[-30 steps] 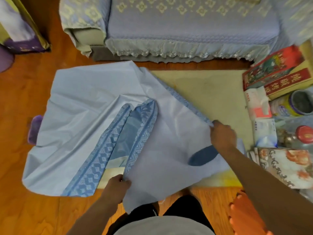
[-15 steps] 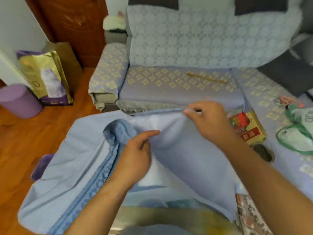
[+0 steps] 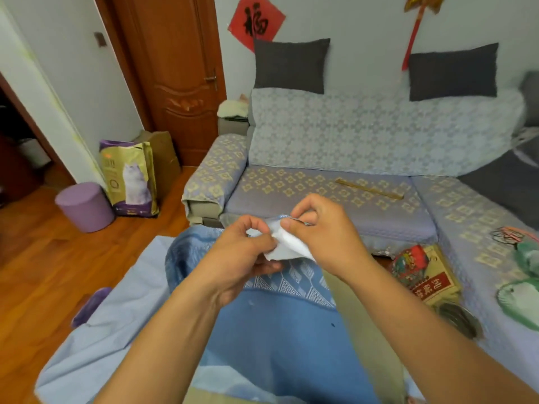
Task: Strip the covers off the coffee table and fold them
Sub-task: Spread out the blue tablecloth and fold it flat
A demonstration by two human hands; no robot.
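A blue cover (image 3: 280, 330) with a white geometric border and a pale underside hangs lifted in front of me, its lower part draped over the coffee table (image 3: 350, 310). My left hand (image 3: 242, 255) and my right hand (image 3: 323, 234) meet at chest height. Both pinch the same bunched pale corner of the cover between thumb and fingers. A strip of the beige table surface shows to the right of the cloth. The rest of the table is hidden under the cover.
A sofa (image 3: 335, 193) with a patterned cover stands straight ahead, a wooden stick on its seat. Red boxes (image 3: 423, 272) sit at the table's right end. A purple stool (image 3: 86, 207) and a cat food bag (image 3: 129, 179) stand on the wooden floor at left.
Both hands lifted the cover's edges off the table and brought them together into one pinched corner. The view tilted up from the table to the sofa and wall.
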